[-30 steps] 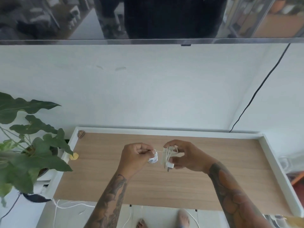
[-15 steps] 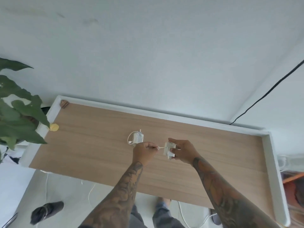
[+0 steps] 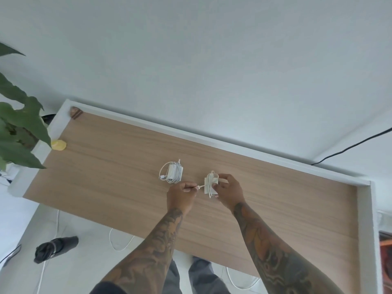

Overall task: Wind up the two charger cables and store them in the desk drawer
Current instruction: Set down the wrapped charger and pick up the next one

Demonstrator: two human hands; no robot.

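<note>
A white charger with its cable wound around it (image 3: 172, 171) lies on the wooden desk top (image 3: 118, 166), a little left of my hands. My right hand (image 3: 228, 193) grips a second white charger block (image 3: 210, 183) with cable wrapped over it, held just above the desk. My left hand (image 3: 181, 195) pinches the free plug end of that same cable, a short straight stretch running between the two hands. No drawer is visible.
A white raised rim (image 3: 364, 209) borders the desk at the back and sides. A leafy plant (image 3: 19, 128) stands at the left edge. A small yellow object (image 3: 59, 144) and a brown one (image 3: 75, 113) lie near the far-left corner. Loose cables and a black object (image 3: 54, 249) are on the floor.
The view has tilted down and closer to the desk. The first wound charger has come into sight on the desk. My hands have moved slightly apart, drawing the cable end out to the left.
</note>
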